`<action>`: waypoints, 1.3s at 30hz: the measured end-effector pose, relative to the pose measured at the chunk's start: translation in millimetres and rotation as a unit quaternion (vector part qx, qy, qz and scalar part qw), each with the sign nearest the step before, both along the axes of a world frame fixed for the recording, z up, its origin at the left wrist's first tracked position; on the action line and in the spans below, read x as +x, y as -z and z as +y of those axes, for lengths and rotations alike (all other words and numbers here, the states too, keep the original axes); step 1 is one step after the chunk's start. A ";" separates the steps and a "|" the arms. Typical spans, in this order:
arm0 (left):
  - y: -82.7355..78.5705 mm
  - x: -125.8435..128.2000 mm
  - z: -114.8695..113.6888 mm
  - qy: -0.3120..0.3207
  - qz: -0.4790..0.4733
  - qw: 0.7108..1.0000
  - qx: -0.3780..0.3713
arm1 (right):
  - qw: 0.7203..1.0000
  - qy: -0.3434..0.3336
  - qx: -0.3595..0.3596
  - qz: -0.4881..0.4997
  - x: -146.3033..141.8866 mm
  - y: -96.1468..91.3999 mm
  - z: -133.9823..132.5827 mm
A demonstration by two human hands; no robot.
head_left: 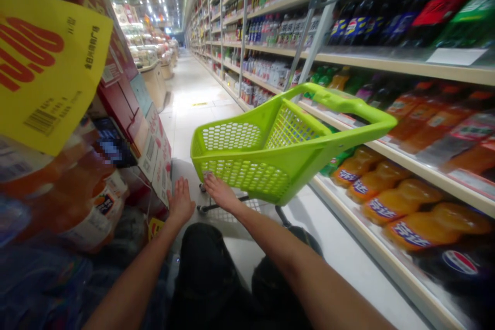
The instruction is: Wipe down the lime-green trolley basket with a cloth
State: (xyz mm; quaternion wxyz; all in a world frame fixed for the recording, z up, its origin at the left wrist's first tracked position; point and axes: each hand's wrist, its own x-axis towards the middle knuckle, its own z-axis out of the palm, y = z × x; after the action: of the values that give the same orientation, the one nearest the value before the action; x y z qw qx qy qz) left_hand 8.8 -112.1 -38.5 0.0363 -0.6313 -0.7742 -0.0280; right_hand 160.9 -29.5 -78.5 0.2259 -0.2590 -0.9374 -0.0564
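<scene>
A lime-green plastic shopping cart (pixel 247 165) stands across the aisle before my knees, its handle toward the shelf on the right. My right hand (pixel 219 192) reaches to the cart's near lower corner with the fingers extended; whether they touch the plastic I cannot tell. To its left, my left hand (pixel 181 201) is held out flat with nothing in it, close to a white and red carton stack (pixel 154 157). The basket shows no goods through its holes.
Shelves of bottled drinks line the right, with orange soda bottles (pixel 410 211) on the lowest level. At left, a yellow price sign (pixel 50 62) hangs over large bottles of orange drink (pixel 81 206). The tiled aisle (pixel 189 82) runs ahead.
</scene>
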 end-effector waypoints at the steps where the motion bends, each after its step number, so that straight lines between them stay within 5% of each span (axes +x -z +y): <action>1: -0.9 2.5 1.0 0.002 -0.002 1.000 0.003 | 1.000 -0.006 0.007 0.020 2.4 -6.7 -1.6; 8: -19.5 35.1 11.8 0.033 -0.025 0.998 0.055 | 0.984 0.021 0.087 0.152 19.9 -76.9 9.8; 11: -28.0 42.7 11.6 0.046 -0.023 0.997 0.060 | 0.990 0.040 0.070 0.117 30.1 -63.0 17.2; 18: -35.1 56.9 5.7 0.057 -0.014 0.998 0.031 | 0.997 0.061 0.006 0.037 65.0 10.8 4.2; 21: -35.5 69.6 9.0 0.071 -0.018 0.997 0.024 | 0.996 0.053 0.029 0.070 80.3 2.5 -3.3; 26: -37.4 94.6 21.1 0.105 -0.019 0.993 0.046 | 0.975 0.068 0.113 0.181 97.8 -55.4 4.6; 29: -39.6 107.9 25.9 0.115 -0.011 0.992 0.048 | 0.973 0.089 0.125 0.175 108.1 -68.4 15.9; 36: -38.9 127.7 24.4 0.143 0.013 0.989 0.021 | 0.992 0.106 0.054 0.050 137.5 -0.2 12.9; 39: -38.4 135.5 24.5 0.153 0.017 0.988 0.015 | 0.992 0.106 0.051 0.048 151.4 7.6 3.2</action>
State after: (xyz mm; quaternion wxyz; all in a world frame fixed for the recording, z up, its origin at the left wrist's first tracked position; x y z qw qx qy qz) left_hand 144.3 -87.6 -0.2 0.0539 -0.7423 -0.6670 -0.0338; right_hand 312.3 -26.3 -86.2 0.2764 -0.3478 -0.8884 -0.1154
